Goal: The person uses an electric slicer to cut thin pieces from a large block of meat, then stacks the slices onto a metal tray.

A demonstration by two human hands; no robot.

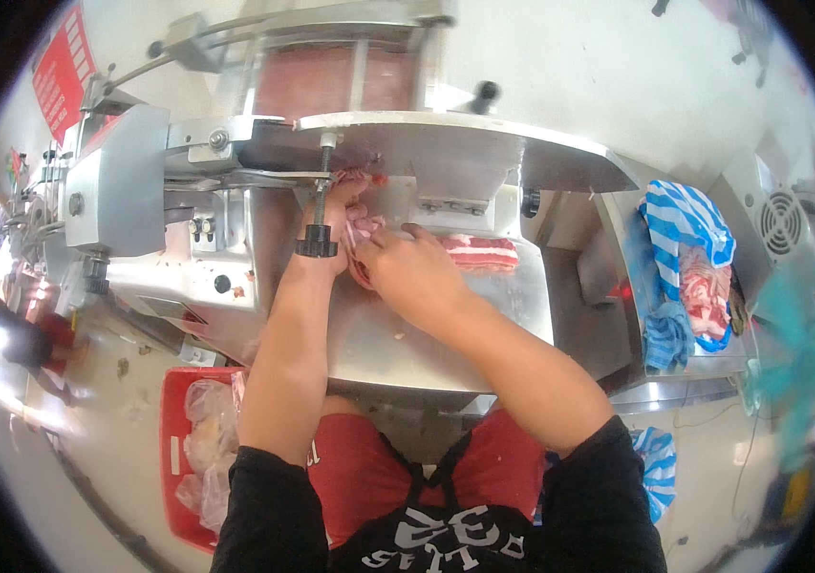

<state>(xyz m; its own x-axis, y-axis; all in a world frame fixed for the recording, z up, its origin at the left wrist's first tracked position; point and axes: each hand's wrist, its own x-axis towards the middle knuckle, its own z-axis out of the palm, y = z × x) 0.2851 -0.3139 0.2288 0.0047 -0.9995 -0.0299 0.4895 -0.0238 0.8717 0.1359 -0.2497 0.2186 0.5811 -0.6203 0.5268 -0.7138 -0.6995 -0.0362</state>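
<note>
A steel meat slicer [465, 143] stands in front of me, with blurred red meat [307, 79] in its upper frame. My left hand [336, 222] reaches under the slicer's threaded rod and black knob, its palm against pale pink sliced meat [361, 223]. From the right, my right hand [404, 261] grips the near part of the same slices, its fingers bent. Some of my left fingers are hidden behind the rod and the meat. On the steel tray [443, 344], just right of my right hand, lies a stack of streaky meat slices [483, 253].
A blue-and-white striped bag [690, 222] with sliced meat [705, 294] sits on a side table at right, beside a blue cloth [669, 335]. A turquoise fan [805, 351] is farther right. At lower left, a red crate [174, 458] holds clear plastic bags [210, 444]. A person [28, 340] is at far left.
</note>
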